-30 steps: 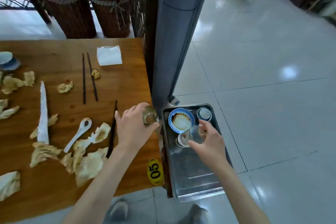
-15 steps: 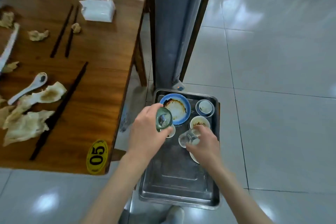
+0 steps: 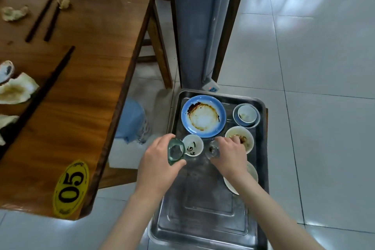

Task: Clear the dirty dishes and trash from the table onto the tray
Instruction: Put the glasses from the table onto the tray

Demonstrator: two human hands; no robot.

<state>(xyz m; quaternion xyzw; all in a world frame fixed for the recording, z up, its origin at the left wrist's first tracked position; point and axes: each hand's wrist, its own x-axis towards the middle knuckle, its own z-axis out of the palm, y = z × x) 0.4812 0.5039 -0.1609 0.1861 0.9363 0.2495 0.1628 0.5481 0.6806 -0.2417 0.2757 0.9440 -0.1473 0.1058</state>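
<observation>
While both hands hover over the tray (image 3: 203, 221), the left hand (image 3: 157, 165) holds a green glass (image 3: 175, 152) and the right hand (image 3: 228, 153) holds a clear glass (image 3: 213, 150), both beside the small white cup (image 3: 192, 145). Next, I think, set them down gently on the tray.

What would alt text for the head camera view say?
Two hands lower glasses onto a metal tray: the left hand grips a greenish glass, the right hand a clear glass, beside a stained blue plate.
</observation>
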